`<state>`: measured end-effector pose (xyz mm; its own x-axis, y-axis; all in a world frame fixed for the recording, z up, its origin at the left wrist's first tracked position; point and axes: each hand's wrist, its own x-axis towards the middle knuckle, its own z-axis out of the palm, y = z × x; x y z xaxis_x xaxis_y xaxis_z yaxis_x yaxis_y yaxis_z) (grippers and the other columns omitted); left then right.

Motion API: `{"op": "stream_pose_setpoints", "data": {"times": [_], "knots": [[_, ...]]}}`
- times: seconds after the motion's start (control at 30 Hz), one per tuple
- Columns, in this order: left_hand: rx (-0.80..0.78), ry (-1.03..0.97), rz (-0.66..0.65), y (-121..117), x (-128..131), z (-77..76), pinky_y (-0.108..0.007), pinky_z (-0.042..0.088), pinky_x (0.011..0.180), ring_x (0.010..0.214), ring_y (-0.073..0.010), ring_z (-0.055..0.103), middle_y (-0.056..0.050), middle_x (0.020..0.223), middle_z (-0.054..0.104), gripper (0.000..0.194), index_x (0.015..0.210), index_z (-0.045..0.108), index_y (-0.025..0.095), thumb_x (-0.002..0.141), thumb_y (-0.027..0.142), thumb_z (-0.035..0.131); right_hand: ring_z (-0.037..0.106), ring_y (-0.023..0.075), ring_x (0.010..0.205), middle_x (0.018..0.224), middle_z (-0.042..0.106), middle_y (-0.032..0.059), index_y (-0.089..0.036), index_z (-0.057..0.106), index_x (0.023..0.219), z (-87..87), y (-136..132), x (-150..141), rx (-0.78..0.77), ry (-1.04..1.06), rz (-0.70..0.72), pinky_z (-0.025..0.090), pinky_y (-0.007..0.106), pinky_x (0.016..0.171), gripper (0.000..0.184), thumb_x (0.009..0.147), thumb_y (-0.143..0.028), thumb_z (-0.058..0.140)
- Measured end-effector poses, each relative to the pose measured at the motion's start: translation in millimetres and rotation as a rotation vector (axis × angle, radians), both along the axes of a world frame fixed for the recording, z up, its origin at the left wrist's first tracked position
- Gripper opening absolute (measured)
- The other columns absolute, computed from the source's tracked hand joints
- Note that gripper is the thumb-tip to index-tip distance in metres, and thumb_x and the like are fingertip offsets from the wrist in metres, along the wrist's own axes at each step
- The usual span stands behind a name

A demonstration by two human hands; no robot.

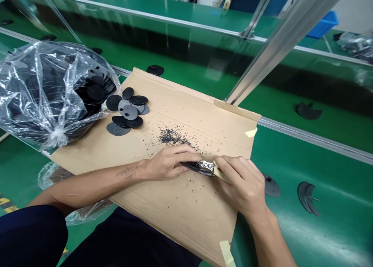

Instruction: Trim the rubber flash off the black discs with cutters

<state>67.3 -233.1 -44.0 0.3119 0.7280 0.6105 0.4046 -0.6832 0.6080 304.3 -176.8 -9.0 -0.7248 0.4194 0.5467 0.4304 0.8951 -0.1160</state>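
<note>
My left hand (171,162) lies on a cardboard sheet (186,212) with its fingers closed on a flat black plastic disc (190,166). My right hand (239,181) grips a small metal-tipped tool with a pale handle (208,166), its tip against the disc's edge. Fine black shavings (170,136) are scattered on the cardboard just beyond my hands. A loose pile of black discs (128,111) lies at the cardboard's far left corner.
A clear plastic bag (43,92) full of black discs spills onto the cardboard at left. Black disc pieces (307,197) lie on the green belt (320,228) at right and farther back. An aluminium post (279,37) slants up from the cardboard's far edge.
</note>
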Motion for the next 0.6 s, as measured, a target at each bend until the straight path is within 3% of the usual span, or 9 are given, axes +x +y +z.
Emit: {"op": "stream_pose_setpoints", "data": {"times": [0.4,0.6], "knots": [[0.044,-0.040,-0.013,-0.1,2.6,-1.8,-0.027,0.061,0.080,0.094,-0.0145,0.069,-0.011,0.104,0.072,0.023,0.119,0.064,0.015,0.097,0.014,0.056,0.055,0.0143,0.064,0.080,0.071,0.0023,-0.020,0.065,0.105,3.6,-6.1,0.8,-0.021,0.010,0.016,0.041,0.031,0.058,0.017,0.095,-0.009,0.058],[0.041,-0.029,-0.009,-0.8,2.7,1.9,-0.029,0.059,0.075,0.090,-0.0165,0.067,-0.010,0.101,0.071,0.027,0.121,0.062,0.015,0.094,0.019,0.058,0.056,0.0150,0.066,0.080,0.070,0.0017,-0.023,0.067,0.111,0.8,-3.0,2.7,0.058,0.006,-0.072,0.038,0.032,0.059,0.022,0.094,-0.010,0.059]]}}
